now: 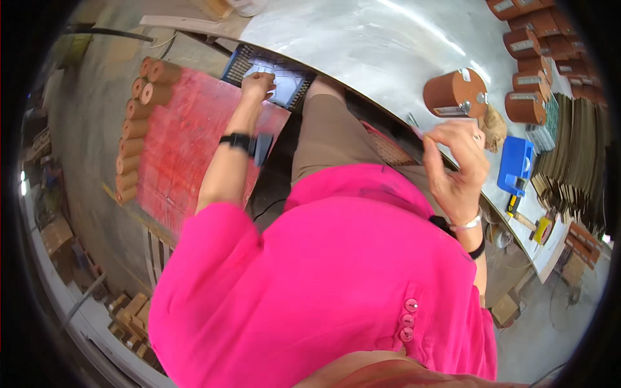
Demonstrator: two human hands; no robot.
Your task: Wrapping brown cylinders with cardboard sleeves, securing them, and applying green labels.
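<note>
Head view, left to right: brown cylinders (132, 129) line the edge of a red board (187, 136). Beyond it the left hand (259, 84) reaches down into a blue crate (240, 63) of small pale pieces, fingers curled on them; whether it grips one I cannot tell. The right hand (456, 161) pinches a thin metal tool (414, 124) at the tabletop (369, 45) edge, just beside a brown cylinder (455, 94) with a metal fitting. Picking a single piece cleanly seems wise, with the tool kept steady.
</note>
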